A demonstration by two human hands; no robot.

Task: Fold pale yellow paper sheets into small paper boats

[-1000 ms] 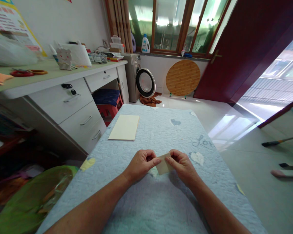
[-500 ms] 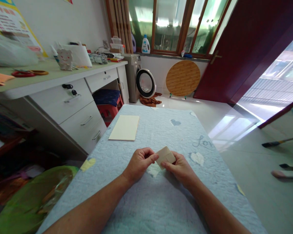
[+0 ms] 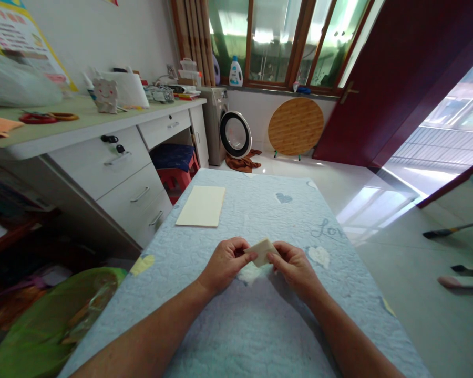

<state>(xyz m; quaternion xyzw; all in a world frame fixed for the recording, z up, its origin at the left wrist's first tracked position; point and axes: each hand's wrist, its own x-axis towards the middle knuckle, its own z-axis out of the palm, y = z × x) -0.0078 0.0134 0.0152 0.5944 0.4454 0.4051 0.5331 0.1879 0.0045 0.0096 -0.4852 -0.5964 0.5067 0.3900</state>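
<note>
Item, one small cream piece [image 3: 262,252], apparently folded paper: you had it tilted between your two hands, above the blue quilted cloth [image 3: 252,325]. Whether its lower edge touched the cloth could not be told.

Item, left hand [image 3: 220,266]: thumb on the near face at the left corner, fingers curled behind. The grip was a pinch, closed on the piece.

Item, right hand [image 3: 297,270]: thumb at the right side, fingers curled behind, likewise gripping the piece. The top edge between the thumbs lay uncovered.

Item, one larger cream sheet or stack of sheets [image 3: 201,206]: flat near the cloth's far left corner, well apart from both hands.

Handling notes, by judgement: the piece looked thin, so fingertip pressure suited it better than a full squeeze. Your two pinches needed to pull evenly, lest one corner be drawn askew. It paid to let one hand steady the piece while the other worked, and to match edges before pressing. Any layers risked slipping if both hands eased at once. The cloth looked soft, so a line pressed against it would likely have come out duller than one nipped between finger and thumb. Thumbs kept clear of the top edge left it readable to you.
</note>
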